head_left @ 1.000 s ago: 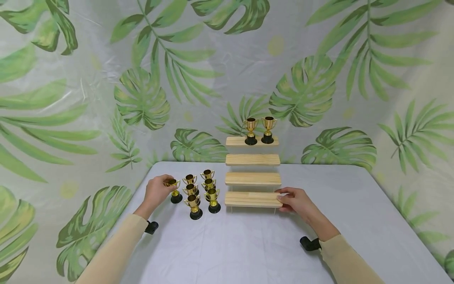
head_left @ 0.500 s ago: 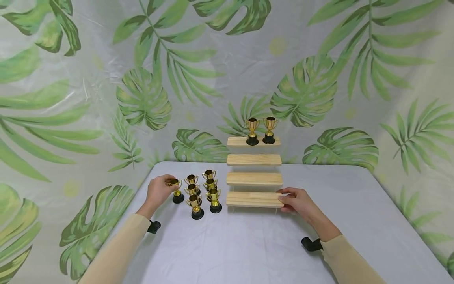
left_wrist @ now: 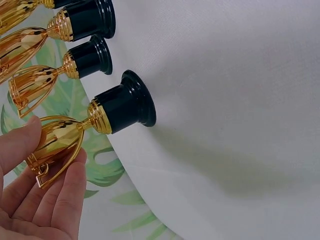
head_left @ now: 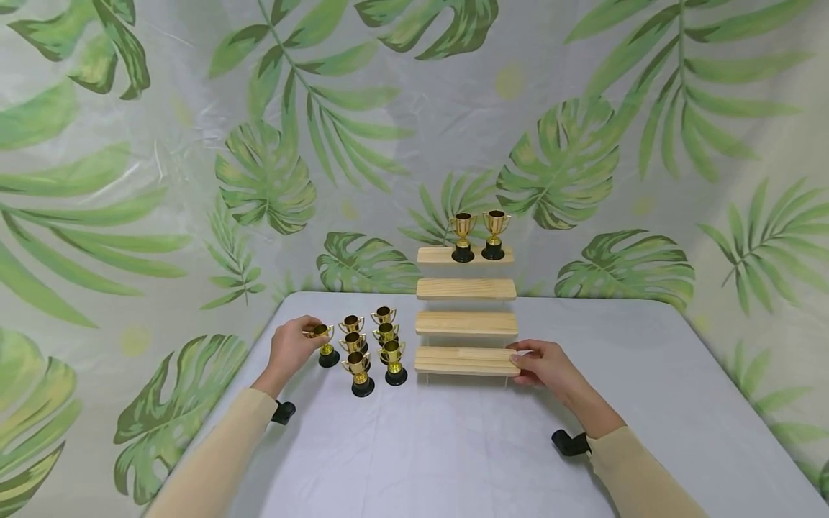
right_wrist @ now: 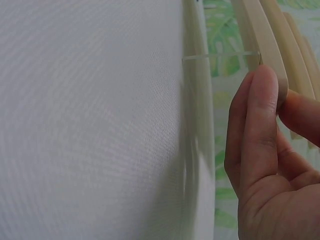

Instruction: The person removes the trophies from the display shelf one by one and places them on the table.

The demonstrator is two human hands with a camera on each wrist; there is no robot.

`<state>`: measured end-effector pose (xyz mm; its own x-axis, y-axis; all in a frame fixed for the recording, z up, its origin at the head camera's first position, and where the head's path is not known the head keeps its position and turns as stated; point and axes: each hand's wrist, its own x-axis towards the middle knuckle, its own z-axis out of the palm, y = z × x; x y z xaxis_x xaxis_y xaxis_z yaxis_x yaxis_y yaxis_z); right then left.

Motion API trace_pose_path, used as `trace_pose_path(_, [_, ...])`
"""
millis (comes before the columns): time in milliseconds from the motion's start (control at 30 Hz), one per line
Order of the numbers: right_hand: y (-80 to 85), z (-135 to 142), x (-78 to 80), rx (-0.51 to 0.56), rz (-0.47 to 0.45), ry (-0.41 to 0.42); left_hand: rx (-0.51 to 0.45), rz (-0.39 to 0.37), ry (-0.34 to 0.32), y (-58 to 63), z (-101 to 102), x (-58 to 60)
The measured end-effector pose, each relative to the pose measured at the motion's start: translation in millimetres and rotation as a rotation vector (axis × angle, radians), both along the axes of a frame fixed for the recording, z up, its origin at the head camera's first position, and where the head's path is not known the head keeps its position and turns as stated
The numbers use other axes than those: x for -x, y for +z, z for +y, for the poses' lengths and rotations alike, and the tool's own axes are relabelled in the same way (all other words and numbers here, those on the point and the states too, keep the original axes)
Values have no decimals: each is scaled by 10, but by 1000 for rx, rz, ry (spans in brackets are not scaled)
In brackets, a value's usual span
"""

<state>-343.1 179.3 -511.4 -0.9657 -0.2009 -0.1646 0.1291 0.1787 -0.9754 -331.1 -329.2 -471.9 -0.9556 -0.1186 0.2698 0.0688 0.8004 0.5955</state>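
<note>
My left hand (head_left: 293, 348) grips a small gold trophy (left_wrist: 61, 136) by its cup, thumb on one side and fingers on the other. The trophy's black base (left_wrist: 131, 102) is close to the white tabletop. My right hand (head_left: 542, 367) pinches the right end of the lowest wooden shelf (head_left: 465, 361), the thumb on one face and fingers below, as the right wrist view shows. That shelf belongs to a four-step wooden display stand with clear supports. Two gold trophies (head_left: 463, 229) stand upright on its top shelf (head_left: 432, 255).
Several more gold trophies (head_left: 358, 364) stand in two rows on the white table (head_left: 414, 446), between the left hand and the stand. The middle two shelves (head_left: 466, 323) are bare. A leaf-patterned curtain (head_left: 388, 144) hangs behind.
The view has shifted slightly, carrying everything a little to the right. Both hands keep their holds on the trophy and the shelf.
</note>
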Motion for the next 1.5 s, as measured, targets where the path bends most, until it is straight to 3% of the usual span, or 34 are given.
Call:
trace_pose_path(267, [-25, 12, 26, 5, 7, -2, 7, -7, 10, 10, -8, -8])
trace_pose_path(500, [-12, 2, 19, -14, 5, 1, 13, -27, -13, 87, 0, -30])
trace_pose_path(933, [4, 9, 11, -5, 5, -5, -35, -6, -74, 414, 34, -12])
trace_pose_path(1133, [-25, 8, 1, 8, 1, -1, -41, 1, -79, 504, 96, -14])
trace_pose_path(1500, [-20, -3, -5, -4, 12, -10, -82, 8, -118, 714, 230, 90])
